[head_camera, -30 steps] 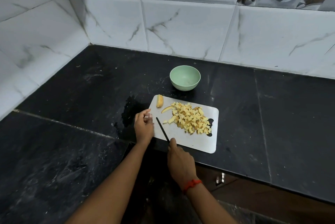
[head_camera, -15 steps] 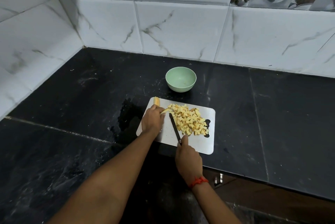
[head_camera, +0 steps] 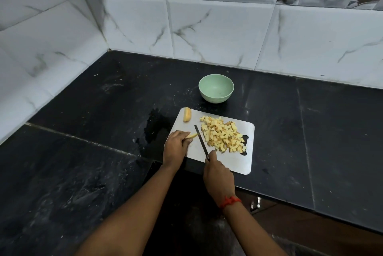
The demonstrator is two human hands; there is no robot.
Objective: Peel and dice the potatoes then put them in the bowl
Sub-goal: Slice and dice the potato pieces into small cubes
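Left hand [head_camera: 176, 145] pins a potato strip [head_camera: 191, 135] on the board [head_camera: 234, 162], centre frame; right hand [head_camera: 217, 174] grips the knife [head_camera: 200, 137] beside it. I'd call dicing nearly done: big diced pile [head_camera: 222, 136] right of the knife, one wedge [head_camera: 187, 114] uncut, bowl [head_camera: 216, 88] above empty.

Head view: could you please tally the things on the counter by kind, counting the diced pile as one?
Bowl: 1
Cutting board: 1
Knife: 1
Diced potato pile: 1
Undiced potato pieces: 2, a wedge and a strip
Total: 6
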